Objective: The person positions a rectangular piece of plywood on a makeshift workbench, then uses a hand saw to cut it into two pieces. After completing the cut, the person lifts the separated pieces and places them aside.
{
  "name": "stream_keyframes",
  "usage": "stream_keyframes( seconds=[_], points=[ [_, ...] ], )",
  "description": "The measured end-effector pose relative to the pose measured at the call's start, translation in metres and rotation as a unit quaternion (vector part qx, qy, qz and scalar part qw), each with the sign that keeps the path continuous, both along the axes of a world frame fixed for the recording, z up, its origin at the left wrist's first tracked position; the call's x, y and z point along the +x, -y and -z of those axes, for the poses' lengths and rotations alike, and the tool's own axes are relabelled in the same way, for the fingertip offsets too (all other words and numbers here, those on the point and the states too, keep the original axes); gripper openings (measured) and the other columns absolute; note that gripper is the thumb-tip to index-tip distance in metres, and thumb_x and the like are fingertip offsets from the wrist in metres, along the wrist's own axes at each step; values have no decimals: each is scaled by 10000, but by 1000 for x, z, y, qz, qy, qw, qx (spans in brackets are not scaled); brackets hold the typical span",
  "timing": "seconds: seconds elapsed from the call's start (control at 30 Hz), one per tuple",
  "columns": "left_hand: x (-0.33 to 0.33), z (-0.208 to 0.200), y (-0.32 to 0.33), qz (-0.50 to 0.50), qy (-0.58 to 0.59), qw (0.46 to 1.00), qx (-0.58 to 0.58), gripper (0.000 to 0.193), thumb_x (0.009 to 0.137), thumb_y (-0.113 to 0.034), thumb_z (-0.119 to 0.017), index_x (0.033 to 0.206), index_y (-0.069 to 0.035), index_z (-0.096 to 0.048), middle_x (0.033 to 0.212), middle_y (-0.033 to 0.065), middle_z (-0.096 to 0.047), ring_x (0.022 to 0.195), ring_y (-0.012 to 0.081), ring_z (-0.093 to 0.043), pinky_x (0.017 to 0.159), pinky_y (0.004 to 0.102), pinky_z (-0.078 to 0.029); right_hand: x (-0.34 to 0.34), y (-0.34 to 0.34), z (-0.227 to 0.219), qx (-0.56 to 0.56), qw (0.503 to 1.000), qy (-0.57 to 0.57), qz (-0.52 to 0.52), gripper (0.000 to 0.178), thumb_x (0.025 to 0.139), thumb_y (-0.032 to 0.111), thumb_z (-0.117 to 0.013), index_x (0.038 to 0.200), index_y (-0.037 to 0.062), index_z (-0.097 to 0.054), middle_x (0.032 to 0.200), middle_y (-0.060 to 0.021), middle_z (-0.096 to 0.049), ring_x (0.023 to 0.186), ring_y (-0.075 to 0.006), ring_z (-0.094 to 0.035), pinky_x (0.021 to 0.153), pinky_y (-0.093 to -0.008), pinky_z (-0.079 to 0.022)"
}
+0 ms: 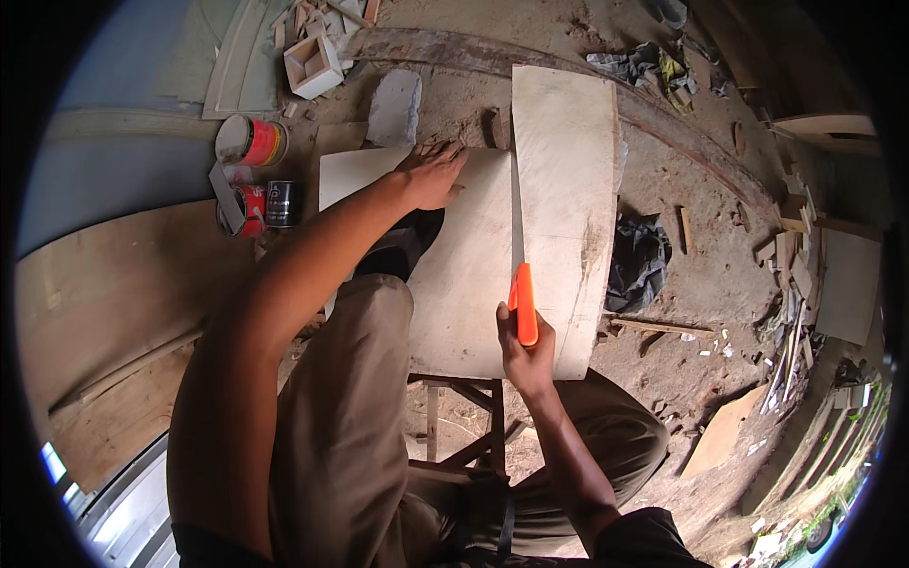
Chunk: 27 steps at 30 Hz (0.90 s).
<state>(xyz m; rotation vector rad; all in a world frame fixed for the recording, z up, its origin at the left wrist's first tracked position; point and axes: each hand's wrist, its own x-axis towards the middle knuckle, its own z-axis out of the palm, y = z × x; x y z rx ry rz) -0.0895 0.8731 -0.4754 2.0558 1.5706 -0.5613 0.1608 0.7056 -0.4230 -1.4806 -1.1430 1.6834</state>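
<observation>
A pale plywood board (454, 312) lies in front of me on a dark wooden stand (483, 412). My right hand (528, 358) is wrapped around the orange handle (526, 303) of a handsaw. The saw's narrow blade (517, 222) points away from me along a cut, with a longer strip of the board (568, 142) on its right. At the far left part of the board, my left hand (436, 175) lies flat with its fingers stretched out, holding nothing. Below that hand, a dark shoe-like shape (407, 244) by my raised left knee rests on the board.
Paint cans (251, 142) stand at the left beside a leaning wooden panel (133, 293). An open wooden box (312, 66) sits among offcuts at the far left. A crumpled black plastic bag (639, 260) lies right of the board. Wood scraps (791, 265) are heaped at the right.
</observation>
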Motion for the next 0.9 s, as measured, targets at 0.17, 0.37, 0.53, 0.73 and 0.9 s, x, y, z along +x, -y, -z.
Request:
stream_keyframes(
  seconds=[0.17, 0.37, 0.53, 0.73, 0.9],
  points=[
    [23, 20, 2, -39, 13, 999, -10, 839, 931, -363, -603, 1521, 24, -149, 1561, 343, -117, 1467, 469, -139, 1169, 555, -237, 25, -11, -12, -80, 992, -74, 68, 182, 993, 145, -595, 871, 14, -560, 697, 68, -475, 644, -14, -377, 542, -217, -320],
    [13, 35, -10, -31, 32, 997, -57, 1025, 840, -385, -712, 1500, 96, -94, 1537, 406, -25, 1444, 519, -134, 1167, 471, -286, 31, -29, -21, -26, 999, 0, 25, 351, 976, 296, -632, 893, -40, -579, 648, -99, -569, 627, -116, -479, 576, -314, -432],
    [4, 30, -34, 50, 30, 996, -61, 916, 848, -322, -682, 1483, 93, -169, 1496, 426, -159, 1395, 557, -236, 1141, 522, -307, 40, -40, -27, 27, 995, 93, -31, 317, 944, 268, -646, 886, -38, -588, 627, -223, -568, 557, -281, -596, 577, -396, -460],
    [-14, 93, -57, -117, 147, 978, 91, 397, 912, -281, -590, 1157, 7, -469, 1005, 284, -635, 1002, 456, -622, 901, 566, -453, -1, -38, -43, 9, 992, 124, 27, 318, 931, 234, -625, 801, -52, -576, 617, -212, -558, 531, -264, -544, 567, -388, -453],
    [19, 106, -28, -106, 193, 921, 322, 260, 939, -315, -578, 962, -57, -596, 912, 164, -684, 825, 335, -661, 753, 515, -476, -12, 5, -53, -14, 977, 190, 98, 275, 941, 191, -609, 812, -49, -576, 583, -103, -494, 582, -90, -460, 529, -321, -420]
  ],
)
